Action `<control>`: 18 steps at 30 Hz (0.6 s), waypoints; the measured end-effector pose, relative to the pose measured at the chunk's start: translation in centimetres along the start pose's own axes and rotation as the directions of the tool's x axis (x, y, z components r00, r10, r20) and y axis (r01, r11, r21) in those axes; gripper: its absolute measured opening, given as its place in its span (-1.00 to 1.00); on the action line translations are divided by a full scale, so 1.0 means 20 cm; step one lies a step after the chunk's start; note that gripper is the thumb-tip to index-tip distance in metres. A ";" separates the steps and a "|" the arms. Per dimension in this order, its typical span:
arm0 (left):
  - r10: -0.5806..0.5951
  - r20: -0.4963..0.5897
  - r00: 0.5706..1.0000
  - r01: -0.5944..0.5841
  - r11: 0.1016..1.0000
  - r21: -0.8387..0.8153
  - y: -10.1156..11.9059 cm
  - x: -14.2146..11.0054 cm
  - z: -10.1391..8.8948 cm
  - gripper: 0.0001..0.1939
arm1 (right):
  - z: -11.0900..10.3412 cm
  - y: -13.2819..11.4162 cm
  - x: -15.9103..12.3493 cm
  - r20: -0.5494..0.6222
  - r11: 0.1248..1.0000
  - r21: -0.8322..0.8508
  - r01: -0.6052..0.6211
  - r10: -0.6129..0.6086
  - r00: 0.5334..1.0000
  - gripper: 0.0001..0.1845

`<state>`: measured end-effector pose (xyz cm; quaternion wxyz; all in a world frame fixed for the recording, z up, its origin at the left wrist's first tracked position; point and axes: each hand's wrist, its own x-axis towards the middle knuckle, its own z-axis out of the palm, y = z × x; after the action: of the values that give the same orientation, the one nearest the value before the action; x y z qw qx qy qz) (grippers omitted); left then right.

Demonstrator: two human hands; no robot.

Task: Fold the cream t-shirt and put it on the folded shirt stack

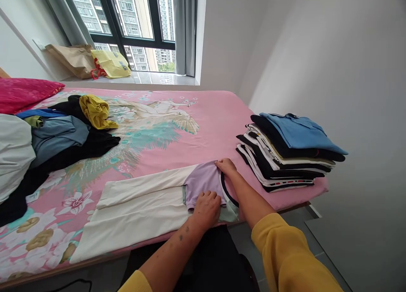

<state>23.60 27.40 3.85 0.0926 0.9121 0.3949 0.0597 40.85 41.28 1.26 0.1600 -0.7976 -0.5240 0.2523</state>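
A cream and lilac shirt [139, 207] lies folded lengthwise on the pink flowered bed sheet [209, 122], near the bed's front edge. My left hand [207, 207] presses down on the lilac shoulder part with fingers curled against the cloth. My right hand [226, 166] pinches the far edge of the lilac part near its black-trimmed collar. Both arms wear yellow sleeves pushed up.
A stack of folded clothes [287, 152] topped by a blue shirt sits at the bed's right corner. A heap of unfolded clothes [53, 144] lies at the left, with a red pillow [25, 93] behind. Paper and yellow bags [95, 61] rest on the window sill.
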 end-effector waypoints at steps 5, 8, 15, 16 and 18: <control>-0.011 -0.068 0.998 0.001 0.991 -0.137 0.02 0.00 0.02 -0.77 | 0.00 0.01 0.00 -0.003 1.000 0.027 -0.002 0.002 1.000 -0.65; 0.033 -0.066 0.997 -0.043 0.986 -0.160 0.04 -0.04 0.01 -0.77 | -0.01 0.02 -0.01 -0.017 0.999 0.042 -0.004 0.005 1.000 -0.66; -0.102 -0.203 0.974 0.053 0.971 -0.232 -0.17 -0.09 -0.06 -0.65 | -0.05 -0.09 -0.16 -0.189 0.990 0.085 0.110 -0.093 0.978 -0.70; -0.137 -0.199 0.970 0.095 0.974 -0.207 -0.21 -0.09 -0.07 -0.63 | -0.03 -0.13 -0.21 -0.217 0.976 0.087 0.201 -0.178 0.960 -0.69; -0.189 -0.160 0.969 0.168 0.977 -0.134 -0.29 -0.12 -0.08 -0.60 | 0.05 -0.18 -0.32 -0.225 0.908 0.058 0.416 -0.394 0.891 -0.65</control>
<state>17.55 29.78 3.98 0.1175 0.8571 0.4778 0.1529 35.52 36.82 3.86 0.3046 -0.6832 -0.6452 0.1557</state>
